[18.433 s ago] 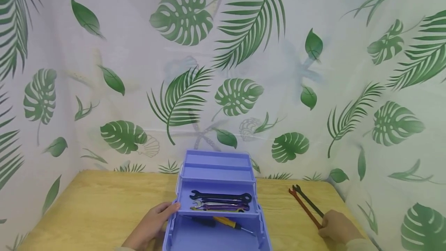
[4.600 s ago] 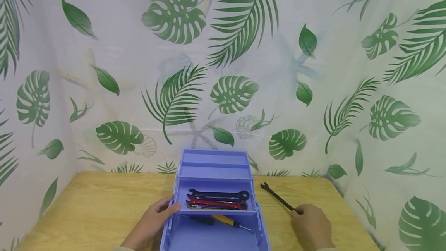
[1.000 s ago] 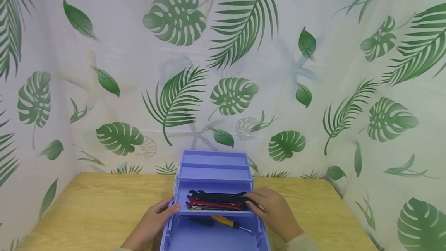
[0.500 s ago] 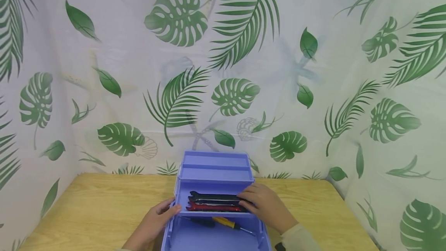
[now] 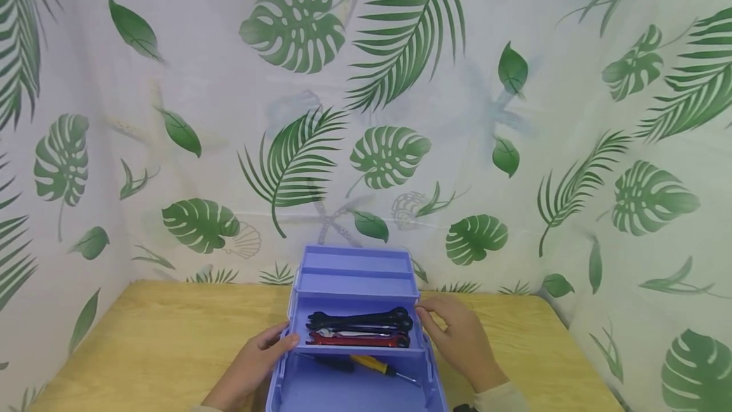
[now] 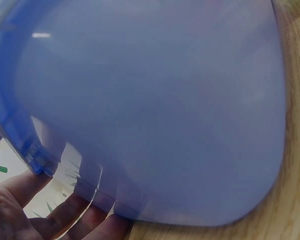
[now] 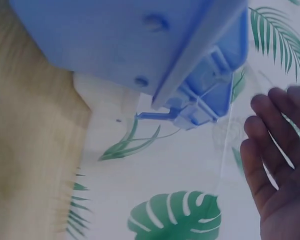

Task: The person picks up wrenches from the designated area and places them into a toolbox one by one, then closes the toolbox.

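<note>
A blue cantilever toolbox (image 5: 349, 393) stands unfolded on the table. My left hand (image 5: 254, 361) grips its left side, thumb on the tray (image 5: 303, 345) edge; the left wrist view shows fingers (image 6: 65, 215) spread along the box's wall. In that middle tray lie several wrenches, black ones (image 5: 360, 320) at the back and a red wrench (image 5: 360, 341) in front. My right hand (image 5: 457, 336) is just beyond the tray's right edge, holding nothing. Its fingers are loosely bent and apart from the box in the right wrist view.
A yellow-handled screwdriver (image 5: 368, 364) and a dark handle (image 5: 337, 364) lie in the lower compartment. Behind them rises the upper tray (image 5: 357, 285). A leaf-printed curtain (image 5: 189, 221) surrounds the wooden table (image 5: 189, 323) at the back and sides.
Both long wrenches, red and black, have gone from the table at right into the tray. My right hand has let go of the black wrench and drawn right. The left hand keeps its place.
</note>
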{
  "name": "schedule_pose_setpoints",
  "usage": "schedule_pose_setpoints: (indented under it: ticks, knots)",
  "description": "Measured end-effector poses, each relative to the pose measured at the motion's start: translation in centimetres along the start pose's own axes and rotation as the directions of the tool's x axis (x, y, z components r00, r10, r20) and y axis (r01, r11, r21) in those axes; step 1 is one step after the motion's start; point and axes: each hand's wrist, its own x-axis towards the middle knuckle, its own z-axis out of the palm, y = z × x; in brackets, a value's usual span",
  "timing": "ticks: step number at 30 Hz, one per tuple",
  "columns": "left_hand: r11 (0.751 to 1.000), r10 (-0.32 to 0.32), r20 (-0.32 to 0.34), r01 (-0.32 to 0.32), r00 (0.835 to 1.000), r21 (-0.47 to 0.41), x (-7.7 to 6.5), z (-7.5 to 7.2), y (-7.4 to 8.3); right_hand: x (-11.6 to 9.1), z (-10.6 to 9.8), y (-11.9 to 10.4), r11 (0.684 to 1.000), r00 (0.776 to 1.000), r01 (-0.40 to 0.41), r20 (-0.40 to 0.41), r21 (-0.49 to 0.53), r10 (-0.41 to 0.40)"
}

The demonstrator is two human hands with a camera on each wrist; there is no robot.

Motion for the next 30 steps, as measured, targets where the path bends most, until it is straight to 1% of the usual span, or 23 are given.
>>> schedule_pose_setpoints:
  ticks: [2, 5, 8, 11, 15, 19, 23, 26, 30]
  knots:
    - [1.0, 0.0, 0.001, 0.0, 1.0, 0.005, 0.0, 0.0, 0.0, -0.5, -0.1, 0.3, 0.999, 0.998, -0.047, -0.037, -0.006, 0.047]
    - [1.0, -0.01, 0.007, 0.009, 1.0, 0.005, 0.0, 0.0, 0.0, -1.3, -0.1, 0.5, 0.992, 0.991, -0.122, -0.061, -0.013, 0.121]
    - [1.0, -0.023, 0.016, 0.023, 1.0, 0.001, 0.0, 0.0, 0.1, -2.0, 0.1, 0.6, 0.979, 0.977, -0.204, -0.067, -0.019, 0.202]
    - [1.0, -0.026, 0.02, 0.026, 0.999, -0.006, 0.0, 0.0, 0.2, -2.4, 0.4, 0.6, 0.965, 0.964, -0.261, -0.056, -0.011, 0.26]
    - [1.0, -0.011, 0.028, 0.012, 1.0, -0.029, -0.1, 0.0, 0.2, -2.7, 0.8, 0.6, 0.954, 0.953, -0.3, -0.045, -0.002, 0.3]
    - [0.999, 0.012, 0.039, -0.01, 0.999, -0.039, -0.2, -0.2, 0.0, -2.9, 1.3, 0.7, 0.939, 0.939, -0.345, -0.012, -0.004, 0.345]
    - [1.0, 0.022, 0.039, -0.022, 0.999, -0.012, -0.2, -0.3, 0.0, -3.0, 1.7, 0.8, 0.921, 0.921, -0.389, 0.028, -0.009, 0.389]
    - [1.0, 0.021, 0.032, -0.022, 0.999, 0.009, -0.1, -0.3, -0.1, -3.1, 1.8, 0.9, 0.914, 0.913, -0.406, 0.036, -0.009, 0.406]
    - [1.0, 0.02, 0.029, -0.02, 0.999, 0.01, 0.1, -0.2, -0.2, -3.1, 1.8, 0.9, 0.906, 0.905, -0.422, 0.054, 0.004, 0.421]
